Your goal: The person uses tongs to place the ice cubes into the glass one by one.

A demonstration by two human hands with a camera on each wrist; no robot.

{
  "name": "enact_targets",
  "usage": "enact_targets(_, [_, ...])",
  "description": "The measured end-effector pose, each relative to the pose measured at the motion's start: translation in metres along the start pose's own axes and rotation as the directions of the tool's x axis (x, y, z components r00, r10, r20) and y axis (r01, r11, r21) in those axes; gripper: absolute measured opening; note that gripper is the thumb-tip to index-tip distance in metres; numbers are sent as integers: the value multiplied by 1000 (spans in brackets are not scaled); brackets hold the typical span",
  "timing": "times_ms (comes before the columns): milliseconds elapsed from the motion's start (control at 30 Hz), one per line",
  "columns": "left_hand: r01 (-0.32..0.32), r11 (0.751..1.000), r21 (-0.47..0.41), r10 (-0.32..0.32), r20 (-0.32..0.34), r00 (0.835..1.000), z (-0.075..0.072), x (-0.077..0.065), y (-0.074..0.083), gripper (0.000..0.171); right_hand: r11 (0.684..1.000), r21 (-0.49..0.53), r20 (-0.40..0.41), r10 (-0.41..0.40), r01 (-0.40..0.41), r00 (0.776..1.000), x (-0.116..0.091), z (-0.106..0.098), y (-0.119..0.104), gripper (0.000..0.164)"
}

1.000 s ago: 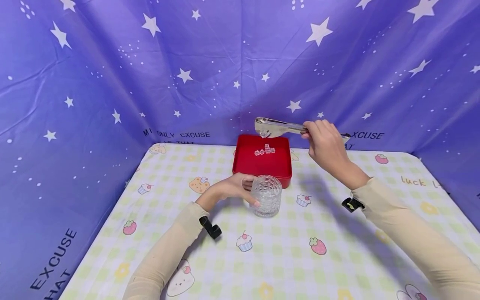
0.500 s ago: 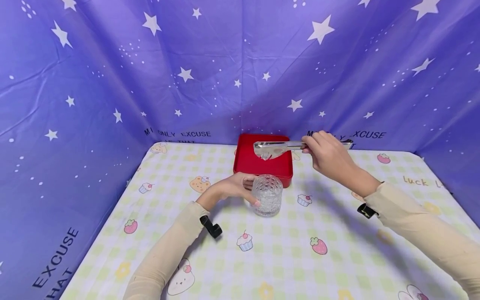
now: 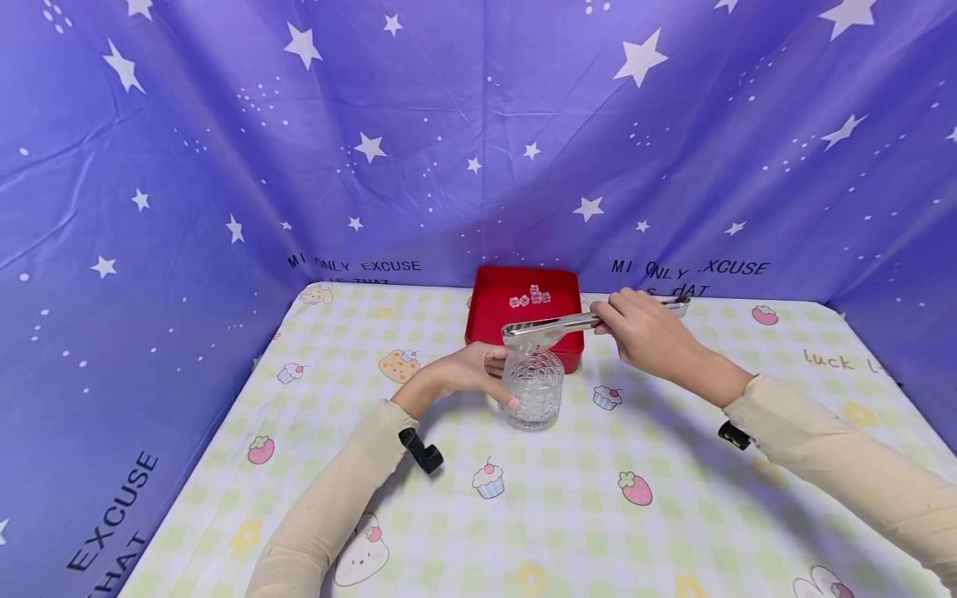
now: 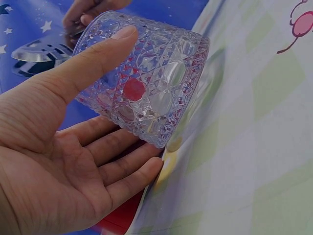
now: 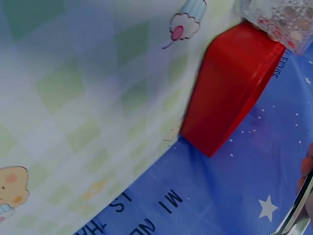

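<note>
The left grip (image 3: 467, 372) holds the glass (image 3: 533, 399) on the counter (image 3: 568, 515); the right grip (image 3: 645, 330) pinches the tongs (image 3: 559, 325) over its mouth. Cubes (image 3: 536, 297) lie in the red tray (image 3: 489, 319) behind. Transferring cubes seems underway; next calls for easing the tongs apart.

A violet-blue curtain (image 3: 434, 91) wraps the back and sides, scattered with white stars (image 3: 640, 58) and black lettering (image 3: 112, 511) – below it spreads a pale green-checked tablecloth (image 3: 561, 531), printed with cupcakes (image 3: 488, 482), strawberries (image 3: 635, 490) and a bear face (image 3: 395, 366) – all slightly creased cloth up top.
</note>
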State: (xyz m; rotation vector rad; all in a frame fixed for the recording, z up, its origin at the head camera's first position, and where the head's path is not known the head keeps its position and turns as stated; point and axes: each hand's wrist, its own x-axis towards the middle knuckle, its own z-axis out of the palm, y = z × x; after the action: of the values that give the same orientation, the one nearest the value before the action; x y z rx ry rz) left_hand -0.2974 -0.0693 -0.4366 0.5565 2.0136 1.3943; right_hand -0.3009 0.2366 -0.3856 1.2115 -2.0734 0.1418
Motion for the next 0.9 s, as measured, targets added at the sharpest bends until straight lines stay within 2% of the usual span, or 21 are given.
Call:
enact_targets(567, [11,1000,-3,-11,-18,1000,1,1,1,73,1000,17,26,4,-5,1000,-10,9,-5,47])
enact_targets(733, [9,1000,-24,-9,-4,1000,-1,2,0,73,1000,17,10,20,-20,1000,-6,7,-4,48])
enact_targets(900, [1,999,-40,1,41,999,-5,3,1,73,999,-12,-41,47,-47,998,5,2,3,48])
